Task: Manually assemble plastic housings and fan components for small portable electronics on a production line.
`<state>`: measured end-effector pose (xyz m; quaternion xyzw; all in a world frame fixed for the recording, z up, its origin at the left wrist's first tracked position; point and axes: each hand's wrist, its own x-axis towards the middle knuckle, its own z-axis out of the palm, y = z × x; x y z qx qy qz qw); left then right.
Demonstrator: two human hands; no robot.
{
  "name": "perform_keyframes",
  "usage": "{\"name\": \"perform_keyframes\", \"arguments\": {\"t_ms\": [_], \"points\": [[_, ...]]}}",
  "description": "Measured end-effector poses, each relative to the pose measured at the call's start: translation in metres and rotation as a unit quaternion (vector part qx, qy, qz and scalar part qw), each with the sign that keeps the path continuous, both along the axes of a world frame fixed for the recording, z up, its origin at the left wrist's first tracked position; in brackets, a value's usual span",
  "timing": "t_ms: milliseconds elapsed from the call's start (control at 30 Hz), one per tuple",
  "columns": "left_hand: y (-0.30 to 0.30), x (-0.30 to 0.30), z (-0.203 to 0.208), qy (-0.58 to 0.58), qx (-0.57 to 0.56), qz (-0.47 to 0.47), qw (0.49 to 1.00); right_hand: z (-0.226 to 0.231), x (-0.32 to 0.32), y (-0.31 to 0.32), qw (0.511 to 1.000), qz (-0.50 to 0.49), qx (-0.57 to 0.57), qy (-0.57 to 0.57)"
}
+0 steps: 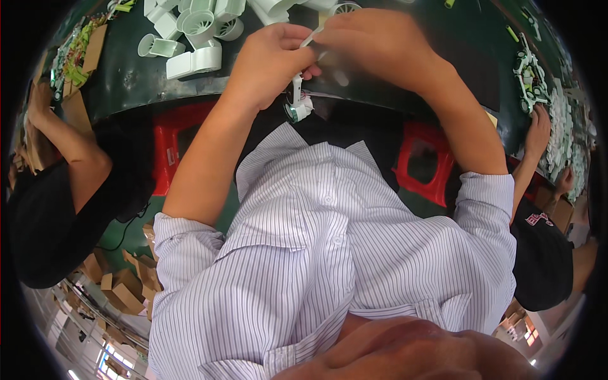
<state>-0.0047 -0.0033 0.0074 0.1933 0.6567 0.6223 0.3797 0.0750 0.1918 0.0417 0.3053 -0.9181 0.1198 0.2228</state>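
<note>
My left hand [269, 63] is closed, its fingers round a small white plastic part. That part's stem shows below the hand and ends in a round white piece with a dark-edged face [298, 109], hanging over the table's near edge. A thin white strip [311, 37] runs between the fingertips of both hands. My right hand [373, 41] is pinched at the strip's upper end, its fingers partly smeared by motion. What else lies inside either grip is hidden. Pale green-white plastic housings [196, 60] are heaped just beyond and left of my left hand.
The dark green table [136, 85] has a curved-looking near edge. A co-worker's arm [76, 142] is at the left by a cardboard box [94, 47]; another person's hand [538, 130] touches white assemblies [529, 76] at right. Red stools [168, 152] stand below. Cartons [123, 291] lie lower left.
</note>
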Motion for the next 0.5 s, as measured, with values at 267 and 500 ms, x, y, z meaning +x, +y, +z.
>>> {"name": "perform_keyframes", "arguments": {"t_ms": [267,500], "points": [[-0.003,-0.007,0.006,-0.026,0.002,-0.037,0.999,0.019,-0.001,-0.002,0.998,0.029,0.05,0.021],[-0.005,-0.008,0.005,-0.01,-0.006,-0.064,0.998,0.023,-0.009,-0.007,0.996,0.032,0.076,-0.03]]}}
